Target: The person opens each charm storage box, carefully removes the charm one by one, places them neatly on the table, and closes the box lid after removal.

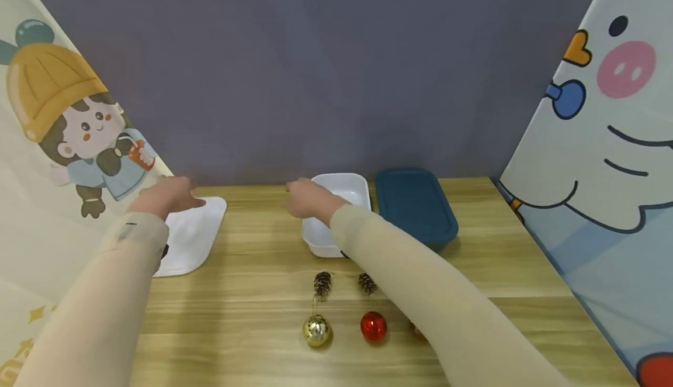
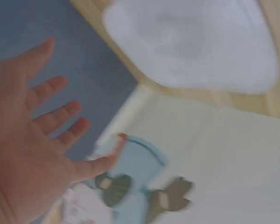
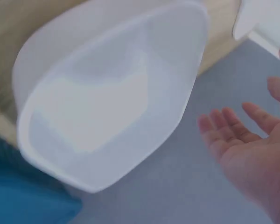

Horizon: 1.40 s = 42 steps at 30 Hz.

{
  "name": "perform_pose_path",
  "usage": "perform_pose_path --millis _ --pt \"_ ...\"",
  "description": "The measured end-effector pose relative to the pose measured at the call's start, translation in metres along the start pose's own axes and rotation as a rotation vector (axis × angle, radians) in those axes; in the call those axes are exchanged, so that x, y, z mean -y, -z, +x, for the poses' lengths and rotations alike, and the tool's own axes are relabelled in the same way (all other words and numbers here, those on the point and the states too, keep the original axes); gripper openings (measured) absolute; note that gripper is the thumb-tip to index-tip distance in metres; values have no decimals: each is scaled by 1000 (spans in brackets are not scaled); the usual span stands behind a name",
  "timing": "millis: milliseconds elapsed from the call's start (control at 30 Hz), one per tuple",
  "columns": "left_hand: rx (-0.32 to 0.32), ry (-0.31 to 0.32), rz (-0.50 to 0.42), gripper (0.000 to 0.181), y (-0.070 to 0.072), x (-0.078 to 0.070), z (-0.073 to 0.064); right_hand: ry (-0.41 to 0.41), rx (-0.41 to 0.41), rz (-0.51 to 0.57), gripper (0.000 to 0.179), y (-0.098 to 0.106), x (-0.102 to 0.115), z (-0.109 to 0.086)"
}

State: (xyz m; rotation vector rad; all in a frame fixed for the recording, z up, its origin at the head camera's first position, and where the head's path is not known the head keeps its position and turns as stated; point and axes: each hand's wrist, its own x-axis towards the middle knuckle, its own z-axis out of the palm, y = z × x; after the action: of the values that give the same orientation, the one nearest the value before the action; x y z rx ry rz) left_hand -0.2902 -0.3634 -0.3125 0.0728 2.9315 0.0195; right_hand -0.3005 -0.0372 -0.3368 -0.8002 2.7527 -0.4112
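My left hand [image 1: 167,195], fingers spread and holding nothing, is above a flat white lid [image 1: 197,236] at the table's left. In the left wrist view its palm and loosely stretched fingers show, apart from the lid. My right hand [image 1: 311,201] hovers by the left side of an uncovered white plastic box [image 1: 322,239], overlapping it in the head view. The right wrist view shows this hand empty, fingers slightly bent, beside the box; the box's bright interior has nothing in it.
Right of the white box stands a box with a dark blue lid [image 1: 416,204]. Nearer me lie two pine cones [image 1: 322,285], a gold ball ornament [image 1: 316,330] and a red ball ornament [image 1: 374,326]. Another round thing is mostly hidden by my right sleeve [image 1: 436,282]. A grey wall [image 1: 336,71] rises behind.
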Motion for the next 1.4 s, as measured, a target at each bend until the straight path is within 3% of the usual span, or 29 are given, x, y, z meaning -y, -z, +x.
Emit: perform_pose_path --millis 167,267,533,767,1033,1233,1400 --pt "44 -18 63 75 -19 40 -12 65 40 -47 60 -22 20 6" --pt "79 14 28 82 -33 55 -22 82 68 -55 62 -35 29 4" --pt "154 104 -97 112 -89 78 -43 58 132 -50 65 -68 44 -3" --pt "185 149 -163 125 -126 91 -44 90 181 -62 64 -85 49 -10" --pt "158 128 -217 125 -132 88 -43 75 192 -70 64 -93 56 -13" --pt "240 126 -233 129 -124 75 -46 75 198 -95 65 -100 57 -12" --pt "262 82 -236 131 -123 67 -44 65 201 -100 66 -103 57 -9"
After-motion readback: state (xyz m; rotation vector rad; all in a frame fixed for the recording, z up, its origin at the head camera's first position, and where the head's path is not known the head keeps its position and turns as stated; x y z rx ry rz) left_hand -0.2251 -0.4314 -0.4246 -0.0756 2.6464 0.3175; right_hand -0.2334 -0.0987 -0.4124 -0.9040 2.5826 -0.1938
